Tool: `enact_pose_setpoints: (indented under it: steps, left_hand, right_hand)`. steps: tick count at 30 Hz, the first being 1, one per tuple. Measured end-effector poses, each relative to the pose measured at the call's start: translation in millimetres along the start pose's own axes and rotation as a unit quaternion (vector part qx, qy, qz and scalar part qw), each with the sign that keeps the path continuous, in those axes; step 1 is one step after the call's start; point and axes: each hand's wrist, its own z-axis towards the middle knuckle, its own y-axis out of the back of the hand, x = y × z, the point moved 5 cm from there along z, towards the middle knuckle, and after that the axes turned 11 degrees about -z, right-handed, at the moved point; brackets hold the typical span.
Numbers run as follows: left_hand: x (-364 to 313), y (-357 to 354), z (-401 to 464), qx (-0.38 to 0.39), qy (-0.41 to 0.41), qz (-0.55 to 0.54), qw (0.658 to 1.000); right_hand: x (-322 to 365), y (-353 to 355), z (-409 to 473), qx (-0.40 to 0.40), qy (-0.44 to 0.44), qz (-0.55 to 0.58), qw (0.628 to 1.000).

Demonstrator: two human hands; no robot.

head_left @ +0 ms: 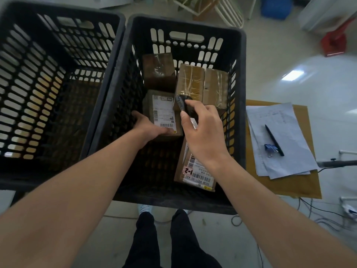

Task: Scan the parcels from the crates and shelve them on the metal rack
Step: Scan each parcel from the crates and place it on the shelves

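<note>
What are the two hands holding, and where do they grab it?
The right hand holds a black scanner by its handle. The left hand grips the near end of a labelled parcel in the crate.

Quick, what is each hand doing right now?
Left hand: grips the labelled parcel in the crate.
Right hand: holds the scanner above the parcels.
</note>
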Motion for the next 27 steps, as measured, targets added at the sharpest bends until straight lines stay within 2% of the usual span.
enact_pose_setpoints:
  steps: [7, 16, 23, 27]
  left_hand:
    - [-1.2, 2.4, -24.4, 0.009, 0.015, -0.028, 0.999]
    - [-28.1, 35.6, -72.2, 0.058, -0.045, -0.003, 0.997]
    - [-49.3, 65.4, -114.4, 0.051, -0.097, 0.021, 0.994]
    - [-61.7, 80.8, -134.1, 0.062, -0.122, -0.006, 0.991]
  right_hand:
    - [-1.8, 7.1, -5.3, -0.001, 0.005, 0.006, 1.0]
    - [6.1, 24.3, -11.9, 0.021, 0.002, 0.067, 0.998]
    - [13.3, 43.0, -8.3, 0.049, -0.02, 0.152, 0.987]
    - [17.6, 55.3, -11.3, 0.055, -0.028, 0.187, 0.98]
